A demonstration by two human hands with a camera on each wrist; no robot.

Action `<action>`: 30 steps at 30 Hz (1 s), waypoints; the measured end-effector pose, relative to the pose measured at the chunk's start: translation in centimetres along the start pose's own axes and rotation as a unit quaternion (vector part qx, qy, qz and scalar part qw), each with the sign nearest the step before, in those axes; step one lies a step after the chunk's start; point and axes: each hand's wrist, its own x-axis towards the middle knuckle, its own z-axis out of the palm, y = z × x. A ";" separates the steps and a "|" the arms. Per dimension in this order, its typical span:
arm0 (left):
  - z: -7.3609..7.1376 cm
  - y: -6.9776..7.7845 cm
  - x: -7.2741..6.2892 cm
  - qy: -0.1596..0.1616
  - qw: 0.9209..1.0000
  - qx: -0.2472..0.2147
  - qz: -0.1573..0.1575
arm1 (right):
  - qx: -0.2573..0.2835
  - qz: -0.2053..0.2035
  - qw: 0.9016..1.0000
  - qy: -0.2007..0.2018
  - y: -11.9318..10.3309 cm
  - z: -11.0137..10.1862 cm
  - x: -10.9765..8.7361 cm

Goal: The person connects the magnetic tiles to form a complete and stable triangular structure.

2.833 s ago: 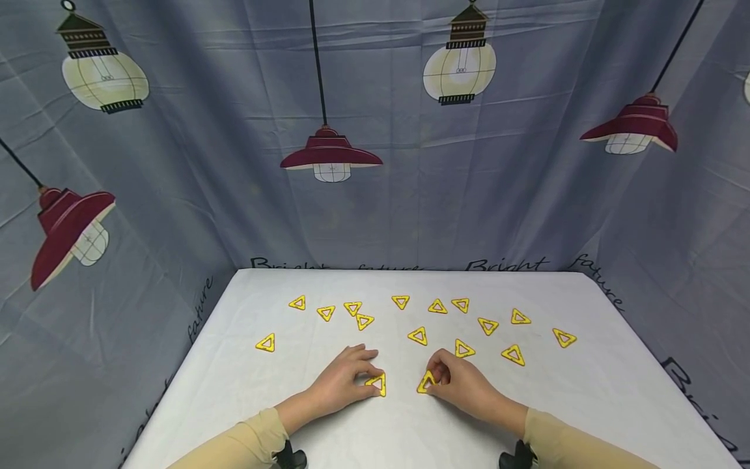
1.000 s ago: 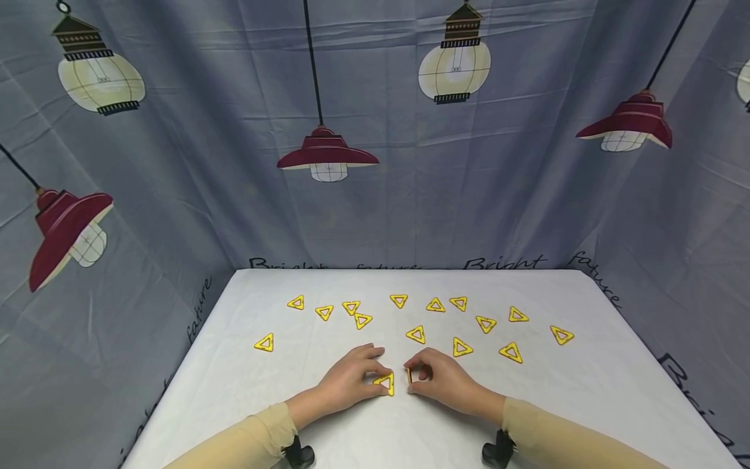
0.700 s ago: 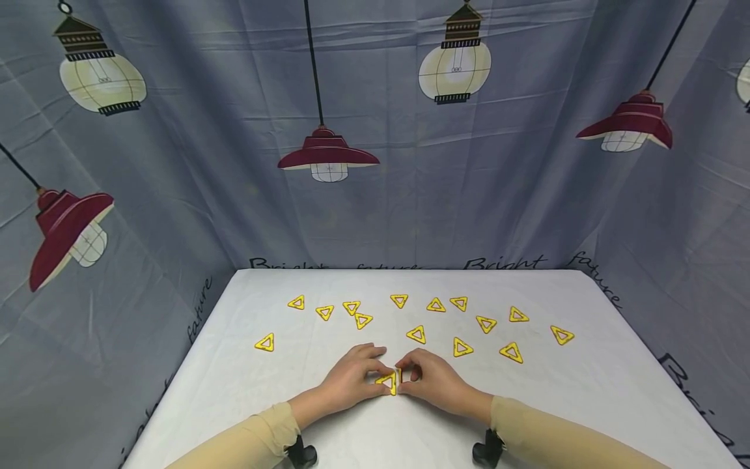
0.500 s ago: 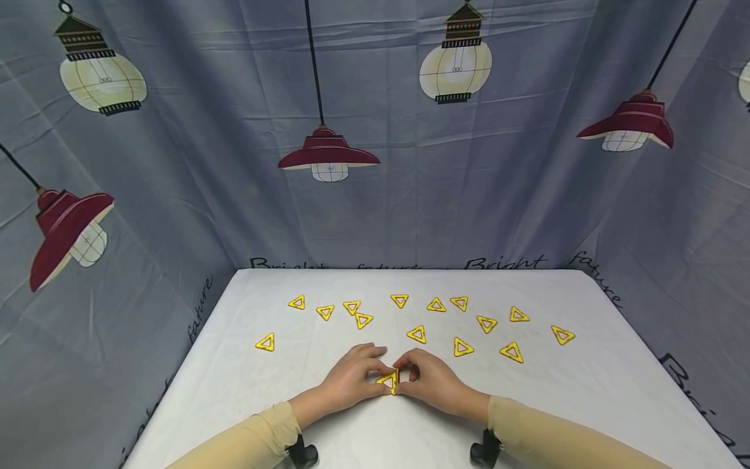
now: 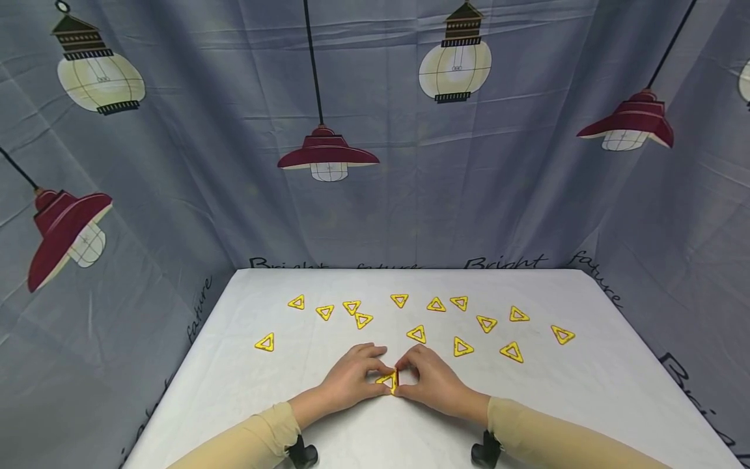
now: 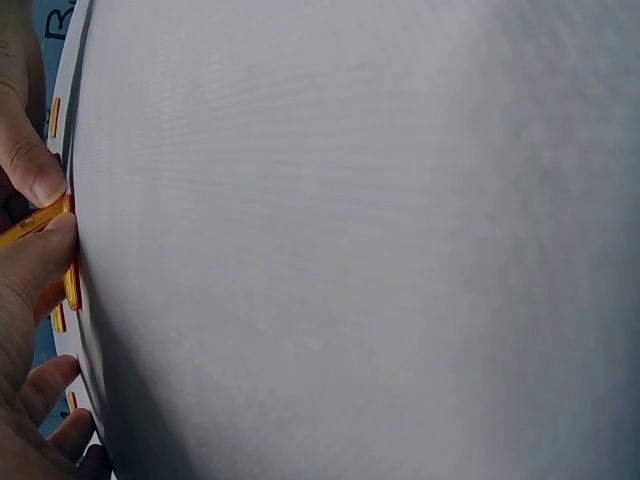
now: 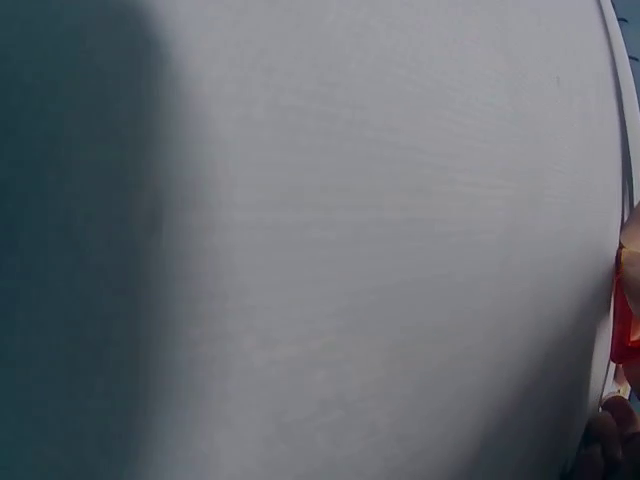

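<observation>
My left hand pinches a yellow hollow triangle tile by its right side, thumb nearest me. Close against that side, a second triangle tile stands on edge, showing only as a thin dark line. My right hand pinches this second tile between thumb and index finger. The two tiles appear to touch; whether they are joined I cannot tell. In the left wrist view both thumbs meet at the yellow-orange tile edges. At the right wrist view's edge, a red-orange tile shows partly behind fingers.
Several more yellow triangle tiles lie flat across the white table, among them one at the left, one at the right and one beyond my right hand. A patterned grey-blue curtain surrounds the table.
My right hand has moved left, turning its tile from face-on to edge-on and bringing it against the left hand's tile. The left hand has shifted slightly right. The other tiles stay put.
</observation>
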 end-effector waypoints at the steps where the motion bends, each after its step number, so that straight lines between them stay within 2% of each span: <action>1: 0.0 0.0 0.0 0.000 1.000 -0.002 0.000 | -0.007 0.002 1.000 0.002 0.0 0.0 0.0; 9: -0.1 0.1 0.0 -0.008 1.000 -0.003 -0.007 | -0.061 0.018 0.997 0.030 -0.2 0.4 -0.4; 18: -0.2 0.2 -0.1 -0.011 1.000 -0.009 -0.017 | -0.067 0.015 0.997 0.027 0.0 0.3 -0.4; 30: -0.1 0.1 0.0 -0.010 1.000 -0.009 -0.012 | -0.069 0.013 0.997 0.035 0.0 0.3 -0.4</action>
